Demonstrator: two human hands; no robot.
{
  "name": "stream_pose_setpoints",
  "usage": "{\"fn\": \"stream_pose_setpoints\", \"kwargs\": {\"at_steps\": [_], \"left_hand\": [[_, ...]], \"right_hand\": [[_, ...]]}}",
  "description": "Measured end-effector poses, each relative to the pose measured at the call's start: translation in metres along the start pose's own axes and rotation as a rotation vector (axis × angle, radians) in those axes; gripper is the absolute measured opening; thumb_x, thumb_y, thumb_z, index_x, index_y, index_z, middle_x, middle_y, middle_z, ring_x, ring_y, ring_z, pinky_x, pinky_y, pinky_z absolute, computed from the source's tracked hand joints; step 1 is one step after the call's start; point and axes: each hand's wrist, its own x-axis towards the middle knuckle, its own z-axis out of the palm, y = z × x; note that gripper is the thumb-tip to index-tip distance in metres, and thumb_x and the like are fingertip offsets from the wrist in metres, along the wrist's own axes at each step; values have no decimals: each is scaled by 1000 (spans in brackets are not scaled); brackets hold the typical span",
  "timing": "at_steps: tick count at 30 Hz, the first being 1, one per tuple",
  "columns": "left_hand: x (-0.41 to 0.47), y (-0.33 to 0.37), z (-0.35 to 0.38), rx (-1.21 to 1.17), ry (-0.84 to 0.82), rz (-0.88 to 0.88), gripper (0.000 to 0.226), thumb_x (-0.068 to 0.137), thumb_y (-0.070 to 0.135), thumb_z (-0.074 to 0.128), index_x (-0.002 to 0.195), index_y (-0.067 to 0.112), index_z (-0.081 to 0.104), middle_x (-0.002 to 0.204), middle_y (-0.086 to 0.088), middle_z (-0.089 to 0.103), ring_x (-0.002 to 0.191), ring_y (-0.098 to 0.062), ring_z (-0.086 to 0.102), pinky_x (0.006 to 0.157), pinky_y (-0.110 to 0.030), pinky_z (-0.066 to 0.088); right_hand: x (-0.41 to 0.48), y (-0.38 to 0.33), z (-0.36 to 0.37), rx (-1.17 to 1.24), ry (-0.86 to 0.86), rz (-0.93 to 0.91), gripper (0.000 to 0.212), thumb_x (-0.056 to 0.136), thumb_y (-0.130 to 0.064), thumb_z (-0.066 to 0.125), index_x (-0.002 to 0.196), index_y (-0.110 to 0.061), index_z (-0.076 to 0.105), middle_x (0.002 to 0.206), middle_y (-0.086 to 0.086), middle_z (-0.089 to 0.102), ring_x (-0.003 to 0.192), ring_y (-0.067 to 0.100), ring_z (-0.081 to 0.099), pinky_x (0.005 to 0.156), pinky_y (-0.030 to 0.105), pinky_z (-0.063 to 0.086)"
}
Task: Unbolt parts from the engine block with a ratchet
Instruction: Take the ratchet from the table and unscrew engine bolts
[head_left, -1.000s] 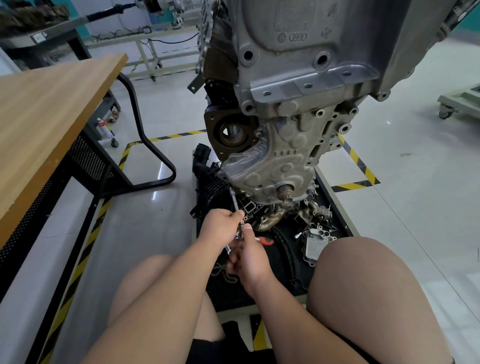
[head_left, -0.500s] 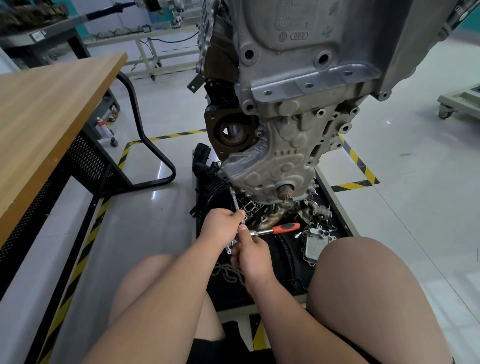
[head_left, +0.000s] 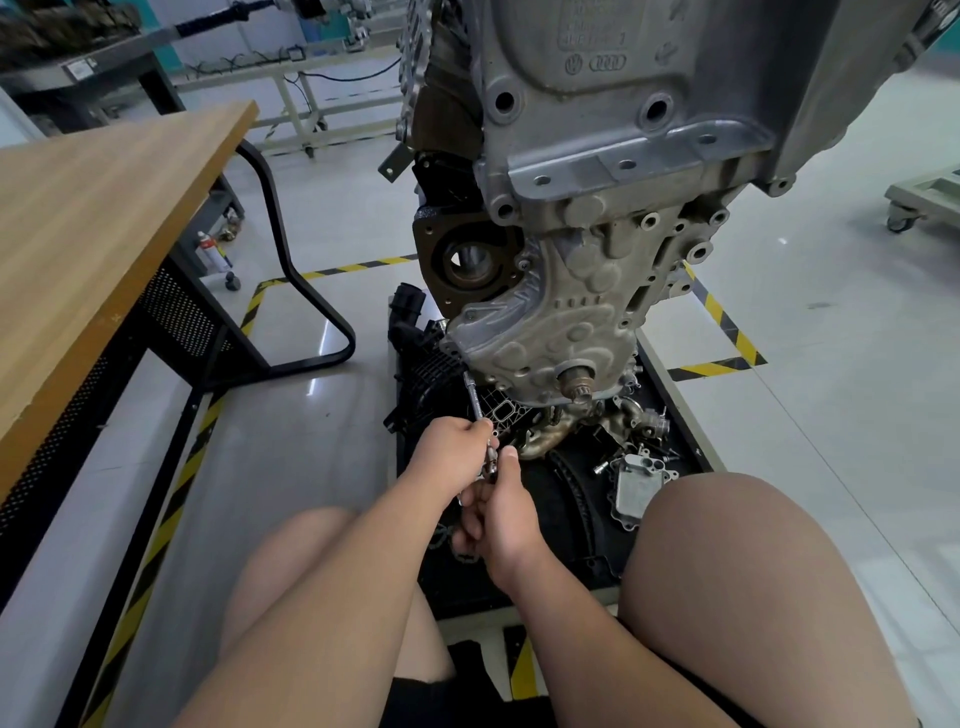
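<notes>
A large grey engine block (head_left: 613, 171) hangs over a black floor tray (head_left: 561, 577). A long chrome ratchet extension (head_left: 475, 402) runs from the lower left edge of the block's front cover (head_left: 545, 332) down to my hands. My left hand (head_left: 452, 447) pinches the extension shaft from the left. My right hand (head_left: 496, 506) grips the ratchet just below it, and its fingers hide the handle.
Loose engine parts lie in the tray: a grey housing (head_left: 636, 483), a black intake manifold (head_left: 426, 364) and small bolts. A wooden table (head_left: 88, 218) with a black frame stands at left. My bare knees flank the tray. Yellow-black tape (head_left: 722, 322) marks the floor.
The ratchet's red handle stuck out to the right half a second ago; now it has swung back and is hidden by my right hand. My left hand stays on the extension.
</notes>
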Motion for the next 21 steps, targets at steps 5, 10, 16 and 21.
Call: {"fn": "stream_pose_setpoints", "kwargs": {"at_steps": [5, 10, 16, 21], "left_hand": [[-1, 0, -1, 107, 63, 100, 38, 93, 35, 57, 58, 23, 65, 55, 2, 65, 54, -11, 60, 58, -24, 46], [-3, 2, -2, 151, 65, 106, 39, 93, 36, 57, 59, 19, 66, 54, 0, 63, 52, -14, 58, 56, -26, 45], [-5, 3, -3, 168, 56, 82, 38, 93, 36, 57, 65, 14, 71, 34, 10, 49, 33, -1, 44, 41, -19, 34], [-6, 4, -3, 170, 55, 79, 40, 92, 37, 57, 69, 7, 70, 38, 8, 51, 36, -3, 45, 49, -24, 36]], "right_hand": [[-2, 0, 1, 23, -33, 46, 79, 97, -66, 17, 43, -14, 43, 38, 4, 30, 36, 18, 34, 49, 24, 34], [0, -1, -1, -4, -19, 18, 72, 99, -63, 23, 54, -13, 49, 39, 2, 35, 33, 15, 37, 47, 23, 38], [2, 1, -4, -85, 10, -42, 61, 101, -57, 29, 73, -10, 57, 47, 2, 47, 38, 13, 44, 46, 21, 41], [2, 3, -7, -158, 85, -142, 53, 99, -51, 41, 72, -11, 61, 52, 0, 55, 44, 11, 49, 52, 28, 43]]}}
